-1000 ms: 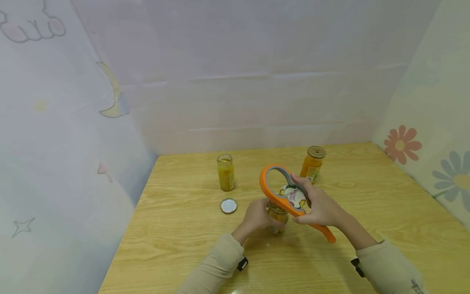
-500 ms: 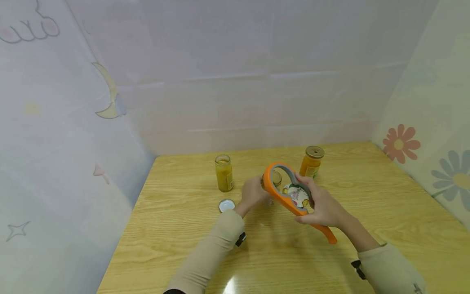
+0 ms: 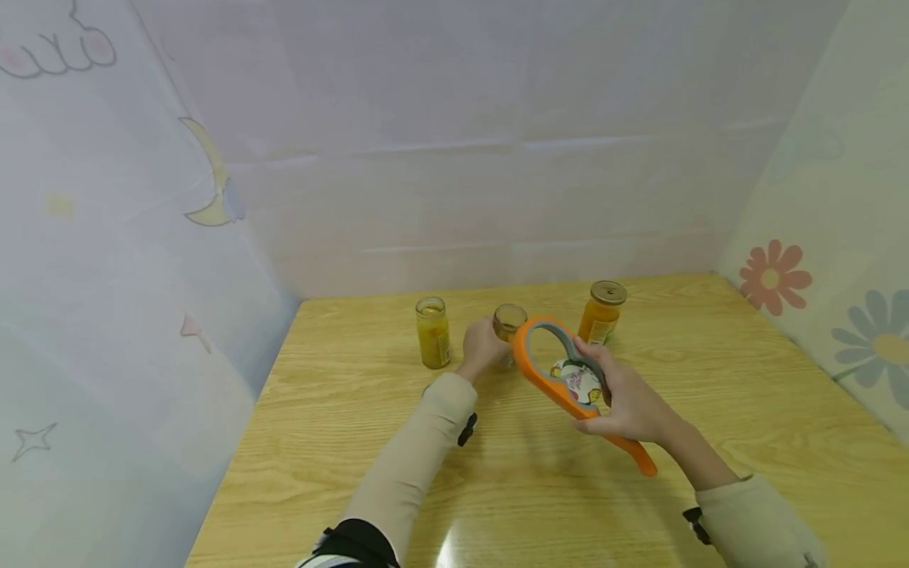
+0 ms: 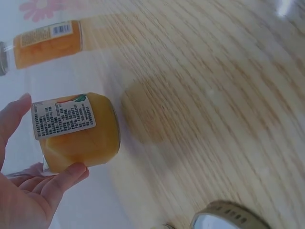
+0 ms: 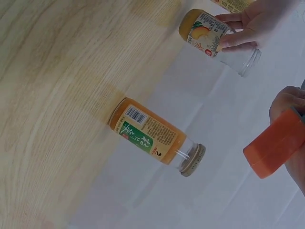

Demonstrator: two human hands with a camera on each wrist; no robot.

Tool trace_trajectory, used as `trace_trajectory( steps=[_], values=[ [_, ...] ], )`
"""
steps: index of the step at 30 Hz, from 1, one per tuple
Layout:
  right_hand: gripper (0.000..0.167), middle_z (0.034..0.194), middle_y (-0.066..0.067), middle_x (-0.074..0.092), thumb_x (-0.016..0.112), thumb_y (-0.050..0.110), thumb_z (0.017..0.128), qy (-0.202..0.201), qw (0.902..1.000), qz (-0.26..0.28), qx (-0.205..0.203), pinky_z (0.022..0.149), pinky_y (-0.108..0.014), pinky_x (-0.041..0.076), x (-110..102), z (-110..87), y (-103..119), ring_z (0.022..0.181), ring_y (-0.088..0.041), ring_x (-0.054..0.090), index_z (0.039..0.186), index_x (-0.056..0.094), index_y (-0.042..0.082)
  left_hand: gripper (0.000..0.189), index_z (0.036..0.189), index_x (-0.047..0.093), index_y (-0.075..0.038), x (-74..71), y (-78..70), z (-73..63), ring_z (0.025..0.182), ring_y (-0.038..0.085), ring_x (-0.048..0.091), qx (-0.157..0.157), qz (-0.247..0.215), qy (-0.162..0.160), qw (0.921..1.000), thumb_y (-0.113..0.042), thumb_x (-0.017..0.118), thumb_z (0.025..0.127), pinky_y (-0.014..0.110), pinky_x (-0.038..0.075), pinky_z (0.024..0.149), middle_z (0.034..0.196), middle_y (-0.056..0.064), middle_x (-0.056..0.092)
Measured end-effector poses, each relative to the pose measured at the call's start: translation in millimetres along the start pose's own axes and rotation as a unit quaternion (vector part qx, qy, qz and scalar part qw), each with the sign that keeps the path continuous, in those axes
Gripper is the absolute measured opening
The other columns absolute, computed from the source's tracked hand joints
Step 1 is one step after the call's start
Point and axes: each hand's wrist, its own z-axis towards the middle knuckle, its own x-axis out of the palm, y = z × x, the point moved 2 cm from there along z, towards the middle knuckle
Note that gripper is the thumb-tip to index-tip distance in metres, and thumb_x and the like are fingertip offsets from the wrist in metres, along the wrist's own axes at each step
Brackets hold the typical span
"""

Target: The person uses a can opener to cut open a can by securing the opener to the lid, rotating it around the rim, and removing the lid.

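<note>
An open yellow jar [image 3: 434,341] stands leftmost. My left hand [image 3: 484,345] curls round an uncapped, fruit-labelled jar [image 4: 78,145], perhaps just above the wooden table [image 3: 341,450]. Next, the orange jar opener [image 3: 554,388] frames a printed lid [image 3: 582,384]; beyond, a capped jar [image 3: 600,318] shows a barcode [image 5: 135,114] and Chinese characters; my right hand [image 3: 626,398] clasps the opener.

Gap between held jar [image 3: 510,318] and lidded jar [image 3: 599,319]; orange opener [image 3: 547,384] in front. Left grip [image 3: 484,345] crowds yellow jar [image 3: 434,339].

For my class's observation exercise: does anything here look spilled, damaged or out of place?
Nothing looks spilled or broken. Slightly odd: a patterned lid sits in the orange opener held by the right hand, while the jar in the left hand has no lid.
</note>
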Motion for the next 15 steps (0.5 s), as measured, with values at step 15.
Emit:
trace_trajectory(
  steps=[15],
  values=[
    [0.098, 0.078, 0.008, 0.050, 0.077, 0.023, 0.059, 0.074, 0.9960, 0.000, 0.049, 0.048, -0.020, 0.037, 0, -11.0, 2, 0.057, -0.002, 0.041, 0.138, 0.022, 0.006, 0.046, 0.096, 0.063, -0.003, 3.9, 6.6, 8.0, 0.084, 0.021, 0.059, -0.025, -0.014, -0.002, 0.9996, -0.025, 0.083, 0.061, 0.029, 0.049, 0.070, 0.093, 0.008, 0.064]
  ],
)
